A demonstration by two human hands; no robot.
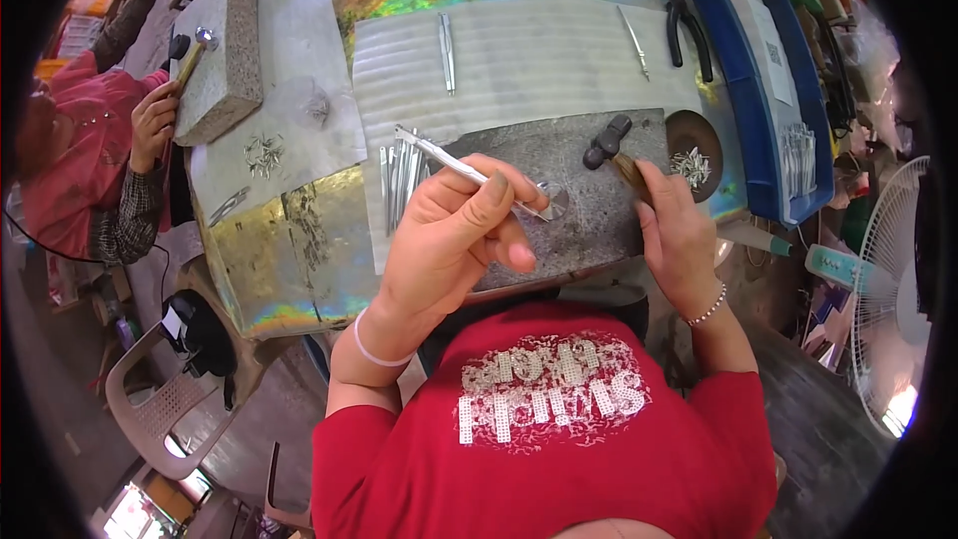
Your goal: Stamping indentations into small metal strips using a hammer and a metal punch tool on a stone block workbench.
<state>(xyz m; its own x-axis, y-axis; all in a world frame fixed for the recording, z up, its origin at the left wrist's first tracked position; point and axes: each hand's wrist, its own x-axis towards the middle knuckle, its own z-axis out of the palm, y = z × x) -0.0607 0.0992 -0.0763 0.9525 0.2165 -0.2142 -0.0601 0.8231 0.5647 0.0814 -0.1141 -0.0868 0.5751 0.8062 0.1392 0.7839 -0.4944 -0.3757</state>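
Note:
My left hand point(444, 225) is closed on a slim silver metal piece point(446, 158), pinched between thumb and fingers. It slants from upper left down toward a dark stone slab point(599, 215), its lower end close to a small round metal spot on the slab. My right hand point(679, 230) grips the wooden handle of a hammer point(609, 142), whose black head is over the slab's upper right. Left of the slab, partly behind my left hand, lies a bunch of similar slim metal strips point(397, 180). A brown round dish point(682, 123) of small silver pins sits beside the hammer.
On the foam sheet point(539, 50) lie a slim metal pair point(446, 53) and a thin pointed rod point(634, 42). Black-handled pliers point(687, 30) rest near a blue tray point(763, 175). At left, a co-worker's hand point(156, 125) holds another hammer on a granite block point(215, 55).

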